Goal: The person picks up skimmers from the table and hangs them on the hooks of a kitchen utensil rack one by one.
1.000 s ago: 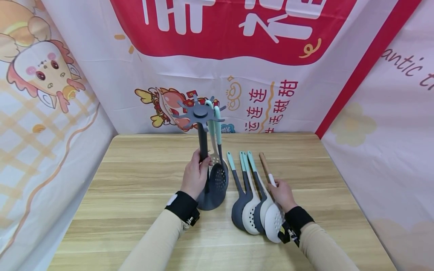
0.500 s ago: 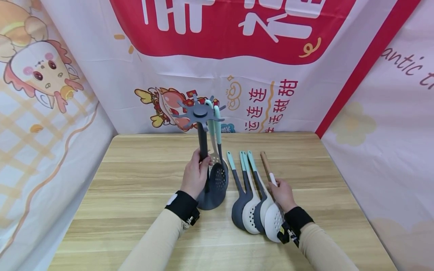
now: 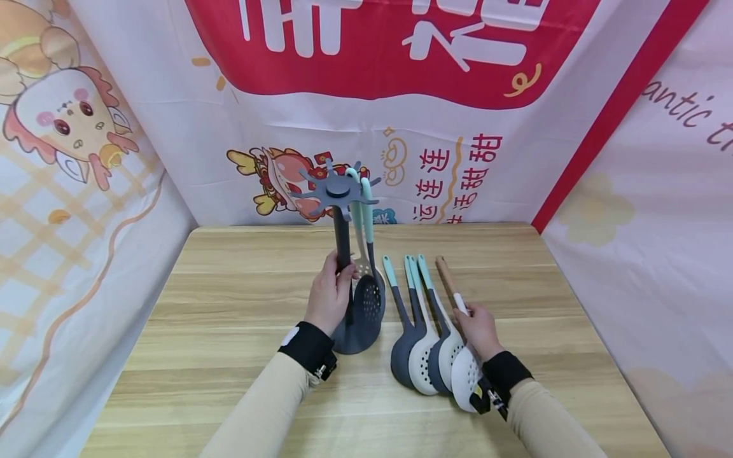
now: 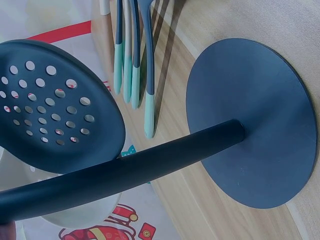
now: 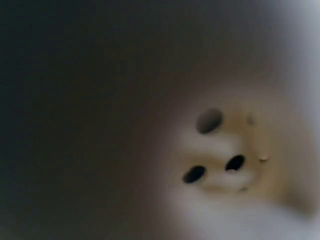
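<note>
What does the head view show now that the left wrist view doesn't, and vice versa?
Head only: the hooked rack top, the heads of the utensils lying on the table, and the right hand gripping a wooden-handled utensil.

Left wrist only: nearly the whole face of the round base; in the head view it's partly covered.

Both: the rack pole, the dark skimmer beside it, and the turquoise-tipped handles of the lying utensils.

Wood tbl (image 3: 229, 305), red/wht printed bkgd (image 3: 366, 114)
</note>
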`<state>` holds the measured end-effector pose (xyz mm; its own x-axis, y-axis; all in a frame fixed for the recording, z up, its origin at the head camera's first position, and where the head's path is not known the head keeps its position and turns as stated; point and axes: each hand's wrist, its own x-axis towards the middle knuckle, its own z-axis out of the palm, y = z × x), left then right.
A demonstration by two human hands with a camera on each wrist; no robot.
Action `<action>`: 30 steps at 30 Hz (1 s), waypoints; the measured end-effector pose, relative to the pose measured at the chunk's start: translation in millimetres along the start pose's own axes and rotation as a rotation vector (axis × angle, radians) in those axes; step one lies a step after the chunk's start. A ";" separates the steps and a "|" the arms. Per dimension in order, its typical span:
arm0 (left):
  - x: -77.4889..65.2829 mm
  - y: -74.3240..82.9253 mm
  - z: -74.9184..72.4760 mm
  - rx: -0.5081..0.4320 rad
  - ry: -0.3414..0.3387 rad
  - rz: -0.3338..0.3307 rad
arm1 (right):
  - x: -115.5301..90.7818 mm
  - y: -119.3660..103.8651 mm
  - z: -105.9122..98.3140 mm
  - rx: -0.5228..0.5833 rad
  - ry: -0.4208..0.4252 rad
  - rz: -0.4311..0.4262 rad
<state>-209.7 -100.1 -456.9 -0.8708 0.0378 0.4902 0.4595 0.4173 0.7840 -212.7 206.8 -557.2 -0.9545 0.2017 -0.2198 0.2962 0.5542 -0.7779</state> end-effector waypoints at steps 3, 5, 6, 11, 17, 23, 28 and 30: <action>-0.1 0.4 -0.1 -0.001 -0.001 -0.005 | -1.8 -2.8 -1.8 0.028 -0.027 0.021; -0.1 0.7 -0.1 -0.002 -0.002 -0.009 | -3.2 -5.4 -2.7 0.045 -0.038 0.028; 0.0 0.7 -0.2 -0.003 -0.003 -0.011 | -3.9 -7.4 -2.9 0.059 -0.041 0.027; 0.2 1.3 -0.6 0.002 -0.007 -0.025 | -6.8 -20.1 -4.7 0.098 -0.023 -0.006; 0.2 1.5 -0.5 -0.003 -0.010 -0.024 | -13.5 -40.8 -5.4 0.098 -0.012 -0.052; 0.6 1.0 -0.7 -0.006 -0.013 -0.028 | -19.8 -57.9 -3.3 0.089 -0.020 -0.077; -0.1 1.8 -0.7 -0.004 -0.009 -0.020 | -23.8 -66.3 -2.1 0.092 -0.026 -0.112; -0.2 1.7 -0.6 -0.005 -0.007 -0.017 | -24.5 -68.4 -1.8 0.091 -0.025 -0.119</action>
<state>-208.6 -99.9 -455.4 -0.8798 0.0370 0.4740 0.4453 0.4131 0.7944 -209.6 165.4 -497.5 -0.9837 0.1175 -0.1364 0.1772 0.4975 -0.8492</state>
